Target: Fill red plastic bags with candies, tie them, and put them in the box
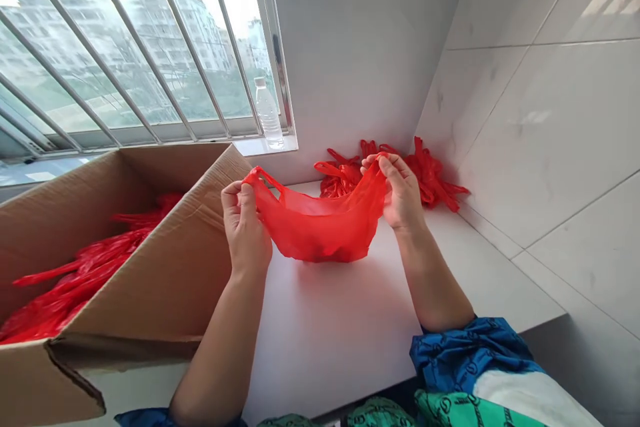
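A thin red plastic bag point(323, 230) hangs stretched between my two hands above the white tabletop. My left hand point(246, 223) pinches its left handle between thumb and fingers. At the other end, my right hand point(395, 187) is closed on the right handle. The bag sags in the middle, and a darker patch shows along its bottom; whether anything lies inside cannot be made out. Behind the bag, partly hidden by it and by my right hand, lie several knotted red bags point(433, 177) against the wall.
An open cardboard box point(165, 280) holding crumpled red bags point(95, 267) stands at the left. A clear plastic bottle point(269, 115) is on the sill of the barred window. The white table point(330, 340) meets a tiled wall point(560, 127) at the right.
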Demonstrator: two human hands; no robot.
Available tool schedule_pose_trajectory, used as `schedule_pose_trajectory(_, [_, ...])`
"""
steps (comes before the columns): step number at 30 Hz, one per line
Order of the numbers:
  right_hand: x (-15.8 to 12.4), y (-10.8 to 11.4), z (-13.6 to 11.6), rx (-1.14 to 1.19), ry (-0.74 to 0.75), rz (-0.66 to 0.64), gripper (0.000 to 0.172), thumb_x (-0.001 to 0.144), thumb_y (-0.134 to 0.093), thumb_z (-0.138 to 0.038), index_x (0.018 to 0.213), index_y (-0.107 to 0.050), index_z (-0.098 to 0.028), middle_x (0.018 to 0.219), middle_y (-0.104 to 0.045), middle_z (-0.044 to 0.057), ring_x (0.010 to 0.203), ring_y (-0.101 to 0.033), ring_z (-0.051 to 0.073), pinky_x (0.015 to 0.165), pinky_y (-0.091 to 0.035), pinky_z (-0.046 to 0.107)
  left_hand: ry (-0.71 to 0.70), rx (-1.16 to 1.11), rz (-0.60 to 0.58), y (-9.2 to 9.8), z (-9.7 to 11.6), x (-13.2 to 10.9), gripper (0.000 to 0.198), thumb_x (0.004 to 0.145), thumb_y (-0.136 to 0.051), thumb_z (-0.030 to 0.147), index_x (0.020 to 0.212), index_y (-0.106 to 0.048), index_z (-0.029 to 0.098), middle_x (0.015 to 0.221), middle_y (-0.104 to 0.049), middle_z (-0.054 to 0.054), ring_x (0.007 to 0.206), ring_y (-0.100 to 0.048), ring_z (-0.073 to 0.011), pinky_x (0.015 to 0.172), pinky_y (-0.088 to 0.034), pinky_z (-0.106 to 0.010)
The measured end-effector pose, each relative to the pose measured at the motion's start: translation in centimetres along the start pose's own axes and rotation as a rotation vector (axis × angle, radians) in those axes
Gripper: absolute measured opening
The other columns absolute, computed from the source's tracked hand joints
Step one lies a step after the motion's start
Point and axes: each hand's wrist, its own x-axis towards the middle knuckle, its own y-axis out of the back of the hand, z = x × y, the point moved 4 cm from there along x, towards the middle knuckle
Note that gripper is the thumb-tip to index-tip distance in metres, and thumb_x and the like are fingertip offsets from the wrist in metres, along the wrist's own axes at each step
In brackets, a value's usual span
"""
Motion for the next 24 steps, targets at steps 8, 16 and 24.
schedule_pose_trajectory(8, [-2.3, -4.3, 1.4, 0.064, -0.123, -0.323, 0.062, 0.084, -0.07, -0.045, 0.139, -0.044, -0.032, 0.137, -0.056, 0.007, 0.1, -0.065, 0.02, 0.094, -0.052, 0.041, 0.126, 0.008, -0.151, -1.2, -1.7, -0.1, 0.021, 0.098, -0.047, 0.048, 0.104, -0.044, 0.028, 0.111, -0.068, -0.002, 0.092, -0.07, -0.0154, 0.078, -0.056, -0.029])
schedule_pose_trajectory(16, [-4.1, -7.9, 3.2, -0.058, -0.172, -0.311, 0.037, 0.081, -0.072, -0.047, 0.109, -0.067, -0.024, 0.095, -0.069, 0.003, 0.076, -0.062, 0.016, 0.072, -0.053, 0.032, 0.042, 0.096, -0.391, -1.6, -1.4, -2.0, 0.018, 0.095, -0.055, 0.041, 0.102, -0.055, 0.024, 0.135, -0.057, -0.008, 0.119, -0.06, -0.0235, 0.099, -0.049, -0.039])
schedule_pose_trajectory(24, [-2.5, -6.7, 4.2, 0.292, -0.271, -0.225, 0.024, 0.083, -0.072, -0.042, 0.099, -0.07, -0.024, 0.097, -0.07, 0.002, 0.068, -0.06, 0.011, 0.064, -0.051, 0.026, 0.229, 0.397, -0.69, -0.9, -6.4, -2.0, 0.043, 0.08, -0.072, 0.048, 0.111, -0.066, 0.018, 0.108, -0.069, -0.01, 0.097, -0.065, -0.0262, 0.082, -0.051, -0.034])
